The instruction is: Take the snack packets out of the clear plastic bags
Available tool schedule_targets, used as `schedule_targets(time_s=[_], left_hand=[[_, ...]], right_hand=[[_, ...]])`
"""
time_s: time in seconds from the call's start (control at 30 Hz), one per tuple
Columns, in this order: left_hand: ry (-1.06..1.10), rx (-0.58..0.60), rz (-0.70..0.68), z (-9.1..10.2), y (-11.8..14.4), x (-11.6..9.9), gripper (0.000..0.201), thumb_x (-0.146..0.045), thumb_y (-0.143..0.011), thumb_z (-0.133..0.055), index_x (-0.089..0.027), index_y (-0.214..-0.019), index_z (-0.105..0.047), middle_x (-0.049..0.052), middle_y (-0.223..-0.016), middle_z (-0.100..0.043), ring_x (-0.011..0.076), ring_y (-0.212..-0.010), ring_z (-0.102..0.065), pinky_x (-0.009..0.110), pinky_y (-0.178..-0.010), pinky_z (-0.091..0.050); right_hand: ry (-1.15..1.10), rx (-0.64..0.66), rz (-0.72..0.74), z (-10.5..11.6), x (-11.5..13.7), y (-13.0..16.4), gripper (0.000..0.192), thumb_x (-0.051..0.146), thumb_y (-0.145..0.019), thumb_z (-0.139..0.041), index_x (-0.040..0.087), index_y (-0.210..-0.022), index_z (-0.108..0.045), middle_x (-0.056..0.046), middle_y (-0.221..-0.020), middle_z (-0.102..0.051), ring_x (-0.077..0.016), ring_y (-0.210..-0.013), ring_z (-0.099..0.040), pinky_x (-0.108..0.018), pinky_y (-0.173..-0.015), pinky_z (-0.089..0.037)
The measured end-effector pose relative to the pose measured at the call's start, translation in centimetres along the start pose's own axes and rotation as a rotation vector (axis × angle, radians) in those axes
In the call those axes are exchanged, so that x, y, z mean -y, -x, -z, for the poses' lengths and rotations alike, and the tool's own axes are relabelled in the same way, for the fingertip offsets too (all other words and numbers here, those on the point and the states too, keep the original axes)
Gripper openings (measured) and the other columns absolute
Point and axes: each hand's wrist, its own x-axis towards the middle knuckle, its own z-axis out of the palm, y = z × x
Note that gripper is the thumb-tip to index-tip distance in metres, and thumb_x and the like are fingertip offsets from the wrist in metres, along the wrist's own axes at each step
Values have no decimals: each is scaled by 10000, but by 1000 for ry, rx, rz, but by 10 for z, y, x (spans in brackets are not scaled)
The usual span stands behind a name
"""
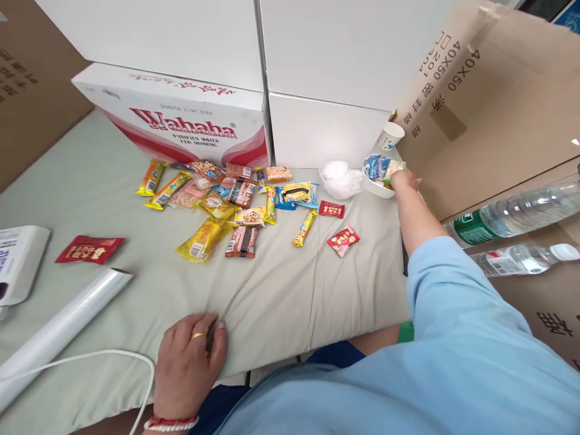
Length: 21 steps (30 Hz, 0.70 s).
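White bowl (377, 187) is sitting at the far right of the cloth-covered surface (281, 296), holding blue and pale snack packets (378, 166). The right hand (403, 179) is reaching into it at the near right rim; its fingers are curling onto the contents, but whether they are gripping a packet cannot be told. The left hand (188, 362) is resting flat and open, palm down, on the near edge of the surface, holding nothing.

Risks, as judged from this position:
- The bowl is standing close to the far right edge; a sideways pull is likely to tip or slide it.
- A paper cup (389, 136) is standing just beyond the bowl, and the extended arm could be knocking it over.
- A clear plastic wrap (339, 178) is lying just left of the bowl and could be catching on a lifted packet.
- Loose snack bars (226, 205) are lying well apart to the left.
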Motion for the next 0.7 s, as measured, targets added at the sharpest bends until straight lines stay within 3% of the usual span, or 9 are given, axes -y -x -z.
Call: schedule_targets(time_s=[0.13,0.3,0.4,0.47,0.6,0.7], left_hand=[[-30,8,-20,-2,2,2,134,-261,-902,-623,-230,-1030,-639,110,-989,-658,318,-934,-631,486,-886,-521],[-87,-11,-61,0,0,-1,141,-257,-916,-620,-203,-1047,-625,119,-989,-650,311,-938,-617,466,-884,-525],[-95,-2,-74,2,0,-5,123,-248,-938,-594,-193,-1045,-618,119,-984,-648,298,-944,-609,448,-884,-522],[-96,9,-64,3,0,-6,114,-238,-952,-571,-191,-1044,-619,116,-980,-648,290,-951,-608,443,-887,-517],[-93,11,-43,1,3,-6,113,-220,-967,-545,-178,-1035,-624,123,-978,-653,293,-971,-603,448,-886,-510],[-75,10,-36,0,5,-6,98,-202,-969,-540,-176,-1013,-623,120,-969,-646,291,-970,-593,448,-890,-507]], right_hand=[[157,18,-230,-1,-8,1,220,187,-968,-516,17,-998,-653,-289,-1315,-471,-276,-1308,-393,-484,-1004,-356],[126,-4,-224,15,-5,12,296,254,-1017,-457,43,-1127,-633,-261,-1319,-495,-269,-1282,-443,-468,-1019,-380],[99,-150,-91,21,5,35,342,229,-1043,-370,105,-1266,-597,-235,-1401,-503,-287,-1349,-430,-477,-1084,-344],[57,-202,83,21,15,50,349,177,-1033,-347,117,-1249,-615,-214,-1365,-572,-264,-1321,-478,-431,-1104,-324],[-54,-88,486,13,46,70,321,200,-1003,-401,127,-1095,-699,-174,-1108,-718,-250,-1067,-627,-368,-978,-421],[-41,-34,651,2,72,77,290,255,-959,-486,165,-1083,-732,-127,-1054,-723,-254,-1019,-639,-378,-974,-448]])
